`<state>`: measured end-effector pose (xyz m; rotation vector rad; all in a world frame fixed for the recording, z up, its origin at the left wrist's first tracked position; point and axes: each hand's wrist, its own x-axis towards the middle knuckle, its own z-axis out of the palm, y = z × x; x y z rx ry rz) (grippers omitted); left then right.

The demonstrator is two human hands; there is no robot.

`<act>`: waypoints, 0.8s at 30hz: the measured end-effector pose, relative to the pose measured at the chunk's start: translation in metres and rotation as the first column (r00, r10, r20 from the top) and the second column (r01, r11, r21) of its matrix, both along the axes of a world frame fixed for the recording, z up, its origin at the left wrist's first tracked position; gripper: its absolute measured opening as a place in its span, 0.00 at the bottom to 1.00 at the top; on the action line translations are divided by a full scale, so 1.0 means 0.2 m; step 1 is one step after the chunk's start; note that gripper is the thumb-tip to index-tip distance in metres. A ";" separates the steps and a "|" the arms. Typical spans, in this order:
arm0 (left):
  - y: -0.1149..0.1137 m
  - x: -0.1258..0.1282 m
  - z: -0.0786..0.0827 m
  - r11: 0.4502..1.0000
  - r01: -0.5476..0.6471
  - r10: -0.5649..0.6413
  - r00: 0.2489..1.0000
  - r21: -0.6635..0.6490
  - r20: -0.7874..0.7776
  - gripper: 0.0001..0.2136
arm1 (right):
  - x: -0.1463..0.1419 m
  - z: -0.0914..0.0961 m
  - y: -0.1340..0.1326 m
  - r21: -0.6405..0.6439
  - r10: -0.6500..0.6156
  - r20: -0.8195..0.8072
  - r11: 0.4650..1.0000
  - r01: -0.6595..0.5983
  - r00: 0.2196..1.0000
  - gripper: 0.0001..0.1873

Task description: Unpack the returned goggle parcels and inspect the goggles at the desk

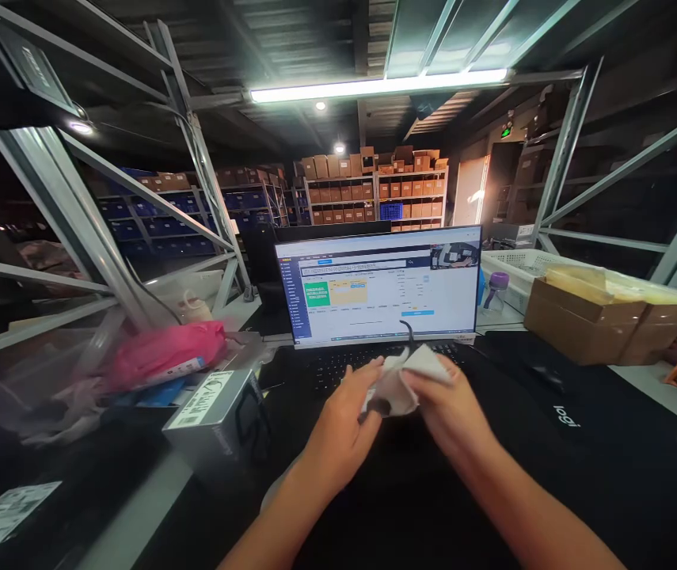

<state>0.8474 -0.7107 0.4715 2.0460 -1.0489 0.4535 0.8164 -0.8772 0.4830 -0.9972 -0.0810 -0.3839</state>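
Observation:
Both hands meet over the black desk mat, in front of the keyboard (329, 372). A crumpled white cloth or tissue (397, 392) is bunched between them. My left hand (347, 416) is closed on its left side, thumb below and fingers above. My right hand (448, 396) pinches the folded upper right part of it. From the top of the bundle sticks a thin, dark, curved piece (408, 332), and a small dark patch (381, 406) shows by my left thumb. What the cloth wraps is mostly hidden, so its kind is unclear.
A lit monitor (374, 297) stands behind the keyboard. To the left are a grey box (216, 419) and a pink plastic bag (165, 348). On the right sit a mouse (545, 376), cardboard boxes (587, 321) and a purple-lidded bottle (496, 291). Metal shelf posts frame the desk.

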 end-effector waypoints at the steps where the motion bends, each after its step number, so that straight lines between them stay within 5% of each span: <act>1: 0.00 0.00 0.01 0.999 0.025 -0.025 0.999 0.028 0.024 0.27 | 0.01 0.02 -0.03 0.046 0.030 -0.004 0.999 -0.030 1.000 0.16; 3: 0.00 0.00 0.01 0.999 0.027 -0.029 0.998 0.039 0.051 0.27 | 0.02 0.03 -0.05 0.084 0.051 0.010 0.995 -0.052 0.999 0.16; 6: -0.03 0.00 -0.02 0.997 -0.067 0.069 0.997 -0.046 0.042 0.24 | 0.01 -0.03 0.05 0.069 -0.111 0.036 0.992 0.109 0.993 0.13; 9: -0.05 0.00 -0.06 0.977 -0.150 0.148 0.989 -0.150 -0.022 0.23 | -0.02 -0.13 0.17 -0.120 -0.232 0.126 0.962 0.247 0.964 0.12; 12: -0.04 0.00 -0.06 0.977 -0.144 0.132 0.987 -0.156 -0.088 0.23 | -0.03 -0.14 0.16 -0.264 -0.193 0.162 0.936 0.231 0.968 0.13; 17: -0.02 0.01 -0.02 0.999 0.038 -0.038 0.998 -0.008 -0.042 0.26 | 0.03 -0.02 -0.04 -0.001 -0.022 0.006 1.000 0.022 1.000 0.16; 19: -0.03 0.01 -0.02 0.999 0.035 -0.035 0.999 -0.002 -0.010 0.26 | 0.04 -0.02 -0.04 0.071 -0.040 0.021 0.997 0.038 0.999 0.15; 21: -0.05 0.01 -0.05 0.998 -0.040 0.039 0.999 -0.046 -0.014 0.25 | 0.02 -0.06 0.03 0.068 -0.140 0.024 0.988 0.138 0.990 0.14; 24: -0.06 0.02 -0.08 0.980 -0.150 0.143 0.988 -0.127 -0.060 0.24 | -0.01 -0.13 0.15 -0.107 -0.222 0.091 0.967 0.231 0.971 0.12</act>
